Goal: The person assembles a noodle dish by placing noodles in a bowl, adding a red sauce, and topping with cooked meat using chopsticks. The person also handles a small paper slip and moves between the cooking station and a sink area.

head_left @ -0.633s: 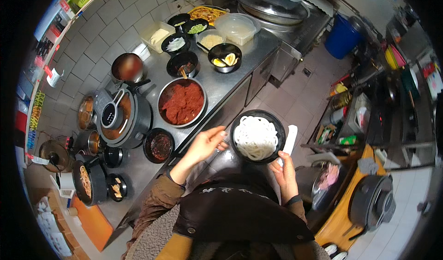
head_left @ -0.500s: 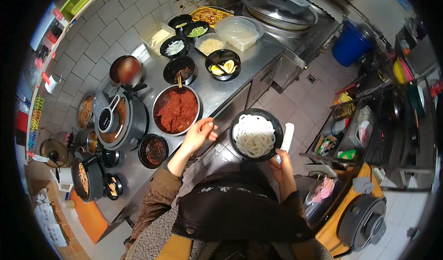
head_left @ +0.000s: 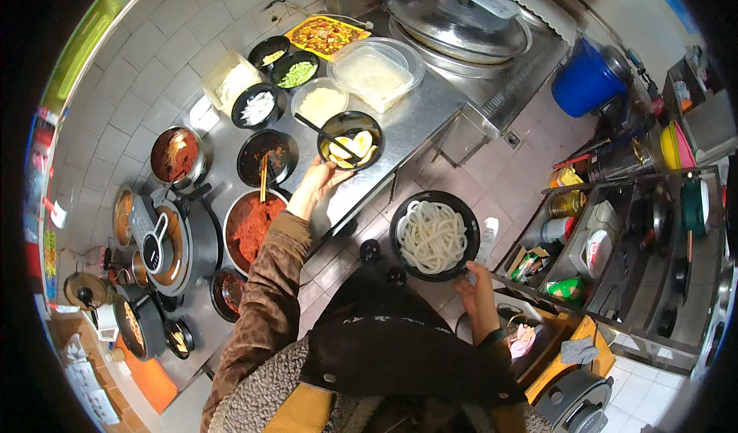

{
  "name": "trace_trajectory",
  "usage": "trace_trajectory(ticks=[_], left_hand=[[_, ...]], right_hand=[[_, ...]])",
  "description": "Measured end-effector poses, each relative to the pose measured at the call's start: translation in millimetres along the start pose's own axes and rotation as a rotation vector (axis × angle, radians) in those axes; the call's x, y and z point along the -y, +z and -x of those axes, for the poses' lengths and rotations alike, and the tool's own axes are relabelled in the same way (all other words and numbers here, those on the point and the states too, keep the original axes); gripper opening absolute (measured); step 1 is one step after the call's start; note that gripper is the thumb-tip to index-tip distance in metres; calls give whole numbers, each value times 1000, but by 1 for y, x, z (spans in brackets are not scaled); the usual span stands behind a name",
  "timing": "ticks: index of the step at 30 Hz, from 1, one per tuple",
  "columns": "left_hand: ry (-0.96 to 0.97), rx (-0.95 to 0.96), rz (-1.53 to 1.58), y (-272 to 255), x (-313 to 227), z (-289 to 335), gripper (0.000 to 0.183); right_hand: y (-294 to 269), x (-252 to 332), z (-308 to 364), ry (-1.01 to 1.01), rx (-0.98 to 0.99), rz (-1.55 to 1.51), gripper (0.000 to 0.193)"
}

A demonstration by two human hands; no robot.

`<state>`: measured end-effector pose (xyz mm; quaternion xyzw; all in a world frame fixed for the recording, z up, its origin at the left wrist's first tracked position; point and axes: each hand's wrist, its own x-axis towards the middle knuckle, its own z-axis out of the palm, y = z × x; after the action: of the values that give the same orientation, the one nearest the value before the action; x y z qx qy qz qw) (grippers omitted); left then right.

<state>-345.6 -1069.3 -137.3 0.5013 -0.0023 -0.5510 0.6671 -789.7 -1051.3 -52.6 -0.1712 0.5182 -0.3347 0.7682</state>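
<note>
My left hand [head_left: 319, 183] reaches over the steel counter and grips the near rim of a black bowl of egg halves [head_left: 361, 147]. Dark chopsticks or a similar utensil lean in that bowl. My right hand [head_left: 474, 298] holds a black bowl of thick white noodles [head_left: 432, 237] by its lower right rim, out in front of my apron. A white paper slip [head_left: 489, 237] shows beside the noodle bowl. Under my left forearm, a steel bowl of red paste [head_left: 250, 229] is partly covered. Behind it stands a dark bowl of sauce [head_left: 254, 168] with wooden chopsticks.
Bowls of white slices [head_left: 257, 108], chopped greens [head_left: 298, 74] and pale grated food [head_left: 320, 104] crowd the counter's back, beside a clear plastic tub [head_left: 374, 75]. A grey cooker [head_left: 181, 241] stands left. A lidded wok [head_left: 457, 21], blue bucket [head_left: 586, 79] and shelf rack [head_left: 615, 241] lie right.
My left hand has moved from in front of the red paste up and forward to the egg bowl. The view has shifted. My right hand still holds the noodle bowl.
</note>
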Motion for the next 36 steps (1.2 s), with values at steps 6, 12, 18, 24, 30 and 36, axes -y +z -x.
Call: trace_trajectory(ticks=[6,12,18,24,30,36], left_hand=[[-52,132,62,73,31,-33,56],[-48,91,4,167,59,-84,52],[-13,39,91,217,62,-122,58],[3,32,141,227,61,-135,71],[303,-181,-354,147,36,-65,43],[874,-929,-1448,37,-27,112,28]], right_hand=[[26,4,-10,18,101,-144,23],[29,9,-22,-72,134,-232,11],[24,38,-50,-41,185,-185,11],[27,86,-102,41,246,-59,17],[62,111,-157,139,164,288,20],[120,74,-244,335,594,392,16]])
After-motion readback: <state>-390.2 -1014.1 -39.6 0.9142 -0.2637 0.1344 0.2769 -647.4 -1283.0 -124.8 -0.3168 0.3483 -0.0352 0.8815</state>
